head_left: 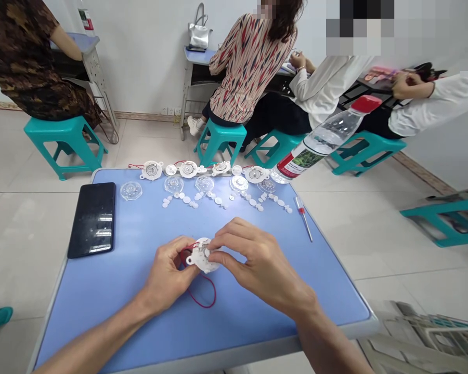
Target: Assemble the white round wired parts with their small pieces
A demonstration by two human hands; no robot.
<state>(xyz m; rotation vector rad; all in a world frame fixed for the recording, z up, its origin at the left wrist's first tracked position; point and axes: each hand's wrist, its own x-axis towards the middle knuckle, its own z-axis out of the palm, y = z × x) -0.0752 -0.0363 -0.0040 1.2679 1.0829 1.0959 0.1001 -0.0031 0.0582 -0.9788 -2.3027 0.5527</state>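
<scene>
My left hand [164, 272] grips a round white plastic housing [199, 262] with a small looped ear, above the near middle of the table. A red cord [215, 295] hangs from it in a loop. Thumb and fingers of my right hand [259, 259] are pinched together over the housing's face, at a small white plastic part [207, 253] that they partly hide. Similar white housings [152, 170] line the table's far edge. In front of them lie clear plastic covers [131, 190] and groups of small white gears [186, 199].
A black phone [92, 221] lies on the blue table [140, 322] at left. To the right are a screwdriver [304, 221] and a tall water bottle [315, 148] with a red cap. Beyond, several people sit on teal stools [64, 137] at other desks.
</scene>
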